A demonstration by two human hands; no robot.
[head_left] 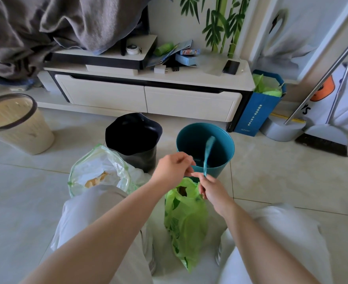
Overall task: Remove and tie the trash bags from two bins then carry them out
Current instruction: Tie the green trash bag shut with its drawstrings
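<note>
A green trash bag (pixel 186 220) hangs between my knees, held up at its top. My right hand (pixel 212 188) pinches the bag's gathered neck, and one green handle strip (pixel 208 152) sticks upward from it. My left hand (pixel 172 169) pinches the bag's other end close beside the right hand. Behind my hands stands a teal bin (pixel 224 148) with no bag in it. A clear bag with green drawstring rim (pixel 99 171) lies open on the floor at my left knee, with paper waste inside. A black bin (pixel 134 136) stands behind it.
A beige bin (pixel 15 124) stands at far left. A low white TV cabinet (pixel 148 95) runs along the back wall. A blue paper bag (pixel 259 111) holding green bags, a dustpan (pixel 281 130) and a broom (pixel 322 140) stand at right.
</note>
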